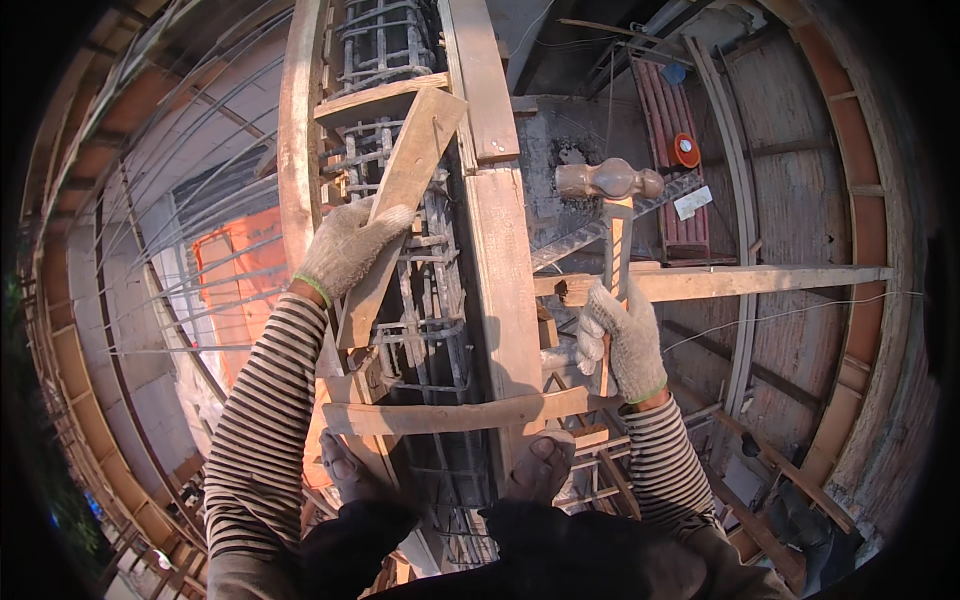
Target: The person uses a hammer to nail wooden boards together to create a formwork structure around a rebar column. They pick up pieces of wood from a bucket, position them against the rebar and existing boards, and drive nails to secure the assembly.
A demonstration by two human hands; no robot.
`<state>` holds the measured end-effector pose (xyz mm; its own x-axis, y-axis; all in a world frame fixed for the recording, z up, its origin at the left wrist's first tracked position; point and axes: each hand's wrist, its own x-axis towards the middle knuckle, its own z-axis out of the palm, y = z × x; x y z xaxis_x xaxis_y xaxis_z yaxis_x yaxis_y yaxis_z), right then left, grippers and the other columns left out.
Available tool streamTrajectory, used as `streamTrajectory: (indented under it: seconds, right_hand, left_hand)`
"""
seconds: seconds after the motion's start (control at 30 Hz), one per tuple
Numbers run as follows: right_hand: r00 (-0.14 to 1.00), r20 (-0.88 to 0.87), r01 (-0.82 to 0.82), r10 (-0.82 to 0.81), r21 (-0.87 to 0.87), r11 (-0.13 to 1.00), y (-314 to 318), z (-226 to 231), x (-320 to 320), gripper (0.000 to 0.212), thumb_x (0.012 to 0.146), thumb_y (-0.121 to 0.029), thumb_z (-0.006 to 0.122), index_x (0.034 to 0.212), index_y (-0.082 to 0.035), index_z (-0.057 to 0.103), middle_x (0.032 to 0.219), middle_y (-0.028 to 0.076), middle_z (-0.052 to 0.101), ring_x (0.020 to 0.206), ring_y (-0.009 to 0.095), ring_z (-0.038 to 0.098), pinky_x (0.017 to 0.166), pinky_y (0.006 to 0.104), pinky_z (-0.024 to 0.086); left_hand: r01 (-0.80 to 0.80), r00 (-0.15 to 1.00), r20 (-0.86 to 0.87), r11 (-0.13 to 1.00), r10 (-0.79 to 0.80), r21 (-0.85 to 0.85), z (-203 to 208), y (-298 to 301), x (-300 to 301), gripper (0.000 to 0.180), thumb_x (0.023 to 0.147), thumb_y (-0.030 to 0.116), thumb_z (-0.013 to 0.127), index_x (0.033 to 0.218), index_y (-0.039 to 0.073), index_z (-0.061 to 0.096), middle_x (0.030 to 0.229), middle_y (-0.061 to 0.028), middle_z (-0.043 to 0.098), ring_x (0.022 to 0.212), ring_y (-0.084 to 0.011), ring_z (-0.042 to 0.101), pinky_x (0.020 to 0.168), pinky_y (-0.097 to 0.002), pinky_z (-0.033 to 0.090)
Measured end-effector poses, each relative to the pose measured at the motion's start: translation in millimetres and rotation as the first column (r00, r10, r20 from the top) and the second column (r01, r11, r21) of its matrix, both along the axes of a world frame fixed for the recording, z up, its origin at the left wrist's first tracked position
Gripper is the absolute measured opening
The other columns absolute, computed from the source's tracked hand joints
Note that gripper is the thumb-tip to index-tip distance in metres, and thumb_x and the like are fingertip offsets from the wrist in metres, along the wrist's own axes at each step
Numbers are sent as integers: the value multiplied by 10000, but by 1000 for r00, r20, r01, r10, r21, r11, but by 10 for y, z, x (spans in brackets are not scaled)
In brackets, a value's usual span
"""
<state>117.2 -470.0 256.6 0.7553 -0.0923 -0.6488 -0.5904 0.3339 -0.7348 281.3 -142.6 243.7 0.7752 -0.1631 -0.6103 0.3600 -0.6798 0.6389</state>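
Note:
My left hand (350,245), in a pale knit glove, is closed around a short wooden board (418,150) slanting over the rebar cage (435,330). What looks like a nail shows near the board's upper end. To the right, my gloved right hand (630,345) grips a ball-peen hammer (617,250) by its handle, head up and apart from the board. The cage runs between a left formwork plank (298,130) and a right formwork plank (500,260). A wooden crosspiece (385,97) spans them beyond the held board.
My feet stand either side of the cage, behind a nearer wooden strip (460,417). A long timber (760,283) extends right, above a lower level. Thin rebar and an orange sheet (245,255) lie left. An orange-red round container (685,150) sits far right on a reddish panel.

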Motion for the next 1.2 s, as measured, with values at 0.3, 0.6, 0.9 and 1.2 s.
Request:
streamTrajectory:
  seconds: [0.3,0.6,0.9,1.2]
  right_hand:
    - [998,34,56,-55,-33,998,72,46,-12,202,958,-176,697,1049,-47,571,781,-25,560,639,48,537,532,215,437]
    - [950,105,-208,294,-492,845,-23,-99,-46,203,948,-160,706,1083,-48,603,920,76,589,744,173,595,631,336,508]
    - [608,212,101,765,-976,191,-51,85,565,347,961,-212,692,1211,-1,576,949,196,591,789,279,635,699,416,527]
    - [713,242,-27,658,-929,370,197,234,1040,403,1033,-276,605,1275,40,538,809,162,588,562,249,596,497,357,464]
  left_hand:
    - [238,663,471,760,-582,605,46,-349,685,617,878,178,692,1444,98,460,1282,-222,586,1195,-393,618,1034,-493,515]
    - [241,627,457,715,-631,657,-162,-283,925,533,851,155,698,1352,102,523,1278,-184,641,1203,-358,631,1019,-476,518]
    - [185,540,449,621,-712,762,-345,-265,999,517,912,106,659,1405,143,511,1298,-134,648,1233,-297,629,1032,-447,544]
    - [124,454,504,613,-735,780,-423,-246,1043,480,928,25,606,1389,125,519,1387,-137,598,1268,-321,603,1051,-445,541]
